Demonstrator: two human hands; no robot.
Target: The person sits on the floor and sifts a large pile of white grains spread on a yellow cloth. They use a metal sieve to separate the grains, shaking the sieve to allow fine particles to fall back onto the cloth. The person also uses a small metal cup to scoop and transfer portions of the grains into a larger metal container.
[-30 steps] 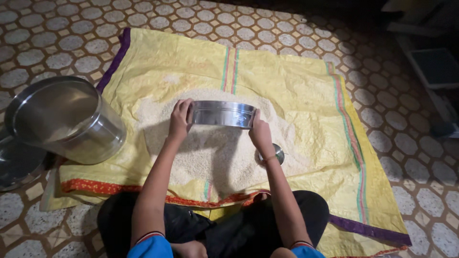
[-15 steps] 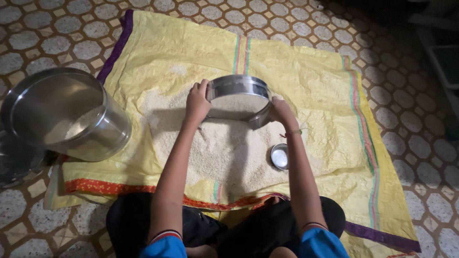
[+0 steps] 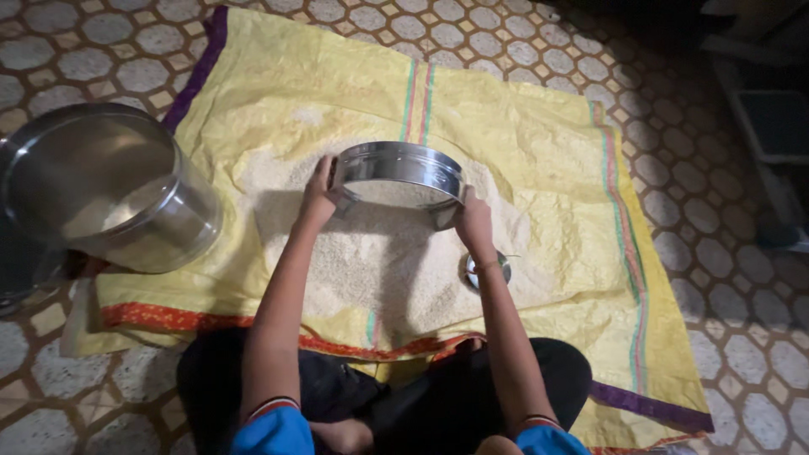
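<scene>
Head view is showing a round steel sieve being held tilted above the heap of pale grain on the yellow sheet. Left hand is clamping the rim's left side, right hand is gripping its right side, fingers curled around the wall. Rigid and smooth, the sieve is likely feeling slippery and moderately weighted with grain; opposite rim edges are looking like the safest hold. Left of the sieve, a large steel pot is lying tipped.
</scene>
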